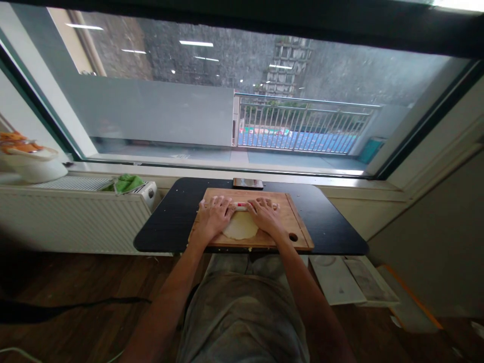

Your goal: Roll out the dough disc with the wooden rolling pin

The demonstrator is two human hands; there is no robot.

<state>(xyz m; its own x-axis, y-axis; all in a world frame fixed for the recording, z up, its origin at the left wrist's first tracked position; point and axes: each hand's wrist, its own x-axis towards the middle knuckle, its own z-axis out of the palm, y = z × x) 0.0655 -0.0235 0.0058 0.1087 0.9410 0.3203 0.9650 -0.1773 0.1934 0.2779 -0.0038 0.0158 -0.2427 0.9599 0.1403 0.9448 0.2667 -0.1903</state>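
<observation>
A thin white rolling pin [241, 205] with a red marking lies crosswise over the far part of a flat sheet of dough [241, 228]. My left hand [217, 216] rests palm down on the pin's left part, its fingers stretched forward and apart. On the right part of the pin lies my right hand [265, 214], also flat with spread fingers. Most of the pin is covered by the hands; its middle shows between them. The pale dough has an uneven rounded edge and sits on a wooden cutting board [297, 229].
The board lies on a small black table [333, 232] in front of my lap. A phone-like flat object [247, 183] sits at the table's far edge, under a large window. To the left is a white radiator [75, 217] with a green cloth [128, 184] on top.
</observation>
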